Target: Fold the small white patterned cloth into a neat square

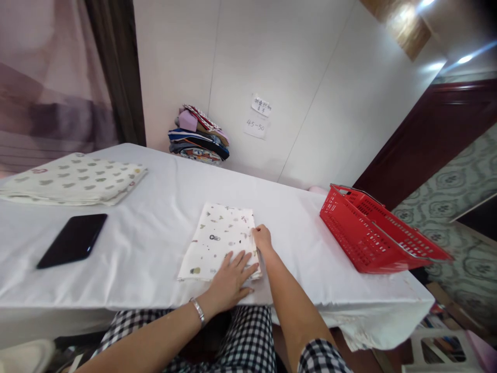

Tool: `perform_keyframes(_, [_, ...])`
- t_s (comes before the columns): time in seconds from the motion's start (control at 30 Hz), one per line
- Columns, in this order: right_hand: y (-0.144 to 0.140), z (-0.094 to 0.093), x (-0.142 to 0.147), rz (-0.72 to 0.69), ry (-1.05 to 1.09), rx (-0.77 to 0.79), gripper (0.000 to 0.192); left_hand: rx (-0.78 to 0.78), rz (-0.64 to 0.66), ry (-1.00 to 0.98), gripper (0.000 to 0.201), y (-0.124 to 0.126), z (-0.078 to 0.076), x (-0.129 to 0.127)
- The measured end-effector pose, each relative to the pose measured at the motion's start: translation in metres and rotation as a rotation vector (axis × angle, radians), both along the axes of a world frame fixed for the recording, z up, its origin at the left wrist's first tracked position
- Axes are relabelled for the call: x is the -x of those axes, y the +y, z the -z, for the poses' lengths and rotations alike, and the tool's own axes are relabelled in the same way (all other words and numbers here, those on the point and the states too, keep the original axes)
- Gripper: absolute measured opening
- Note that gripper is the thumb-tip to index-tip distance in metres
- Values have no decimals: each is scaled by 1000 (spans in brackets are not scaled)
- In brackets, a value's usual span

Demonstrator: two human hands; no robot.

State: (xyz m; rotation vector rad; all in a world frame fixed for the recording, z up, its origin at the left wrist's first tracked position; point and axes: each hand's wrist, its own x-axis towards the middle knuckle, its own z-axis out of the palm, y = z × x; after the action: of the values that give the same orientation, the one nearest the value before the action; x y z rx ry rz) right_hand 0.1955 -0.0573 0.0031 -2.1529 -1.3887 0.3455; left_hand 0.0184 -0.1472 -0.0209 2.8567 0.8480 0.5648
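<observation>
Both the left hand and the right hand are on the small cloth, just below the centre of the frame. The left lies palm down, fingers spread, across the cloth's lower right corner. The right appears to pinch the right edge, though its fingertips are partly hidden. The cloth lies flat on the desk, layers showing at its lower right. The step looks like squaring a fold along that edge; the next move seems to call for keeping the layers pinned under the left palm while the right hand evens the edge.

Farther out, a phone lies left of centre, below a larger folded cloth at the left. A pile of folded fabric stands upper left of centre, beyond the desk's far edge; its support is hidden. At the right, a red basket sits on the desk; no contents show, but its floor is out of sight.
</observation>
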Motion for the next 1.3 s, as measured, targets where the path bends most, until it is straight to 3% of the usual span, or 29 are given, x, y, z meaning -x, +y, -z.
perform_keyframes(0.47, [5, -3, 8, 15, -25, 53, 14, 38, -1, 21, 60, -1, -8, 0])
perform_keyframes(0.67, [5, 0, 1, 20, -40, -15, 23, 41, 3, 32, 57, -2, -10, 0])
perform_keyframes(0.8, [4, 4, -3, 9, -21, 21, 21, 51, 1, 56, 58, -3, -10, 1])
perform_keyframes(0.93, [10, 1, -1, -14, -16, 46, 22, 118, -11, 44, 52, -1, -27, -2])
perform_keyframes(1.07, [25, -6, 4, -11, -24, 69, 23, 228, 1, 55, 31, 9, -55, -14])
perform_keyframes(1.13, [33, -8, 6, -4, -29, 74, 24, 230, 31, 56, 26, 18, -61, -21])
perform_keyframes(1.3, [51, -9, 7, 11, -48, 54, 27, 158, 119, -108, 13, 32, -45, -26])
